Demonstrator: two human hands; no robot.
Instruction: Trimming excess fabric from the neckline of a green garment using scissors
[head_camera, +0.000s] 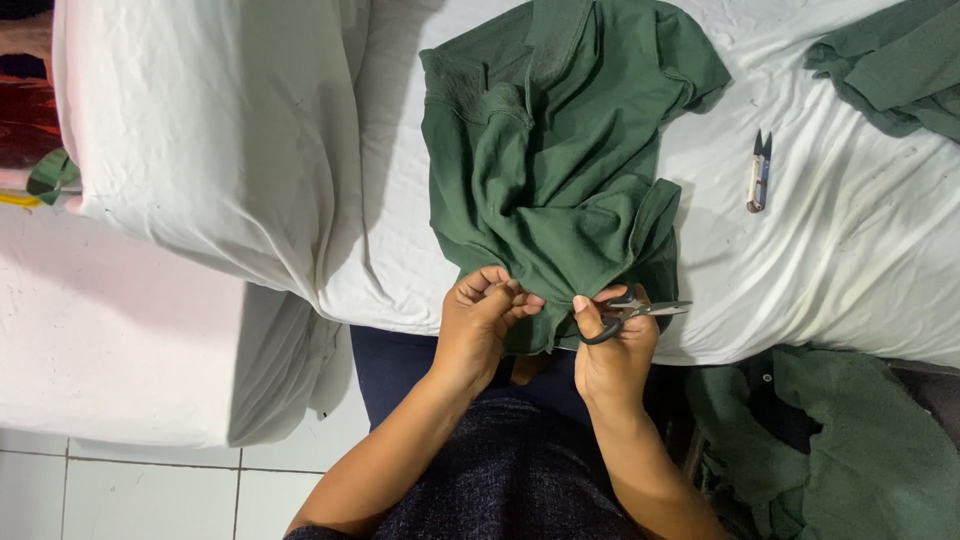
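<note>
Broadly, a white sheet-covered work surface (850, 270) fills the upper frame, with a large white cloth bundle (210, 130) draped over its left end and white floor tiles (150, 490) below.

A dark green polo shirt (560, 150) lies on the sheet, its long axis running from the collar at the far edge down to the hem at the near edge, where it hangs just over the lip toward the person. The hem is directly ahead of both hands and touching them.

More green garments lie apart: one at the far right corner (890, 70), a heap low on the right (850, 440) below the surface edge.

Left hand (485, 310): clenched, pinching a fold of the hem between fingertips and thumb. Right hand (615, 335): closed around the loops of a pair of scissors (640, 312), thumb through one loop; the blades point rightward, along the hem rather than into it, and appear nearly closed. The two hands are near each other, the left one holding the cloth itself.

A small thread snipper (760, 172) lies on open sheet well to the right of the shirt, untouched.

Open room: bare sheet to the right of the shirt; left side crowded by the bundle; the near edge runs just under the hands.
</note>
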